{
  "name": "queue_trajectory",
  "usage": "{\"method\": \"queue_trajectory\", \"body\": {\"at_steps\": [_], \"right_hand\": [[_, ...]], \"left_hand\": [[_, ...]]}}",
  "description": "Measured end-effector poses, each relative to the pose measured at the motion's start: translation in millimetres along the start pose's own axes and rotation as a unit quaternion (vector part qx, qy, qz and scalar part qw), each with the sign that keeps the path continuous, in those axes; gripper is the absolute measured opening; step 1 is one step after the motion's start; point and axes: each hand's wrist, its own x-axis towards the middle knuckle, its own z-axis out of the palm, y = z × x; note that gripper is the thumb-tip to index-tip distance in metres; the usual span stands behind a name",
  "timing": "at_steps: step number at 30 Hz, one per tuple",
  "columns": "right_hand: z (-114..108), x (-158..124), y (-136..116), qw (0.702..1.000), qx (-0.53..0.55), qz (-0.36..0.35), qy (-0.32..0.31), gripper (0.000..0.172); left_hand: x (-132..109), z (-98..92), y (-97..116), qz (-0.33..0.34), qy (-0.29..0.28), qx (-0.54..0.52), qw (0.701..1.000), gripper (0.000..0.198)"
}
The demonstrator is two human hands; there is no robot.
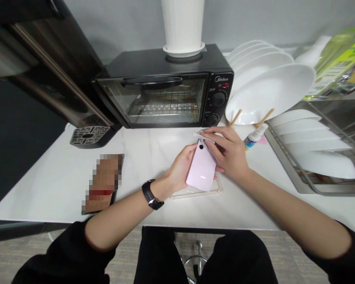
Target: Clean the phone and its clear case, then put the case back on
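Observation:
A pale pink smartphone (202,169) lies back side up in my left hand (179,167), its fingers wrapped round the edges. At the phone's top end, near the dark camera lens, my right hand (229,152) pinches a thin whitish cloth or wipe (201,135). The cloth is mostly covered by the fingers. Under the phone and my hands, a clear phone case (214,189) rests on the white counter (154,157). Just right of my right hand stands a small spray bottle (254,136) with a white top and blue label.
Behind my hands sits a black toaster oven (165,88) with a white pot (183,25) on it. White plates (269,88) and bowls (325,163) stand in racks at right. A pixelated flat panel (105,181) lies at left, near a drip tray (88,136).

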Motion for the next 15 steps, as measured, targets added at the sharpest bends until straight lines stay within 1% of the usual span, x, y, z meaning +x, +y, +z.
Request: {"method": "queue_trajectory", "body": {"at_steps": [4,6,9,12,15], "right_hand": [[-1.4,-0.4,3.2,0.995,0.047,-0.02,-0.088,0.041],[-3.4,-1.0,3.4,0.989,0.052,-0.018,-0.138,0.048],[-5.4,-3.4,-0.8,0.979,0.038,-0.035,-0.197,0.058],[-5.3,-6.8,-9.8,0.971,0.031,-0.077,-0.225,0.062],[-4.2,-9.4,-18.6,0.965,0.03,-0.127,-0.227,0.057]], "left_hand": [[0.9,2.9,-1.3,0.012,0.035,0.02,0.999,0.048],[1.7,5.5,-1.2,0.035,0.063,0.021,0.997,0.046],[2.9,9.5,2.4,0.088,0.11,-0.007,0.99,0.039],[2.7,10.6,9.6,0.126,0.12,-0.039,0.984,0.041],[0.8,7.3,16.6,0.149,0.129,-0.058,0.979,0.044]]}}
